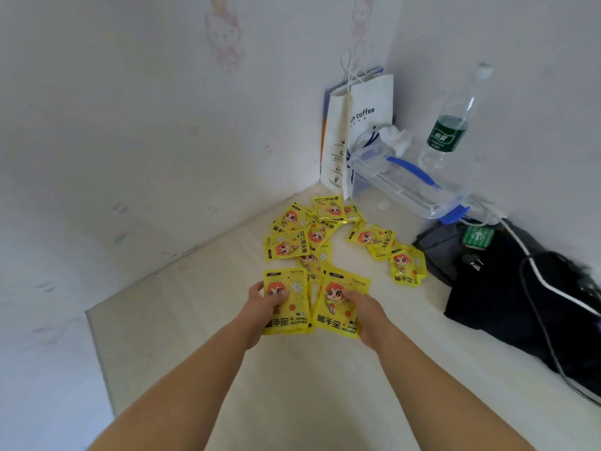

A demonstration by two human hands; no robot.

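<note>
Several yellow hand-warmer packets (310,234) with a cartoon figure lie scattered on a pale surface near the room's corner. My left hand (265,304) grips one packet (296,301) by its left side, thumb curled over its front. My right hand (364,307) grips a second packet (335,307) by its right side. The two held packets sit side by side, their inner edges almost touching, just in front of the scattered pile. Another small group of packets (387,252) lies further right.
A white paper coffee bag (361,125) stands in the corner. A clear plastic box with blue clips (406,180) lies tilted beside it, tissue behind. A water bottle with a green label (452,125) leans on the wall. Dark clothing (514,288) and white cables lie to the right.
</note>
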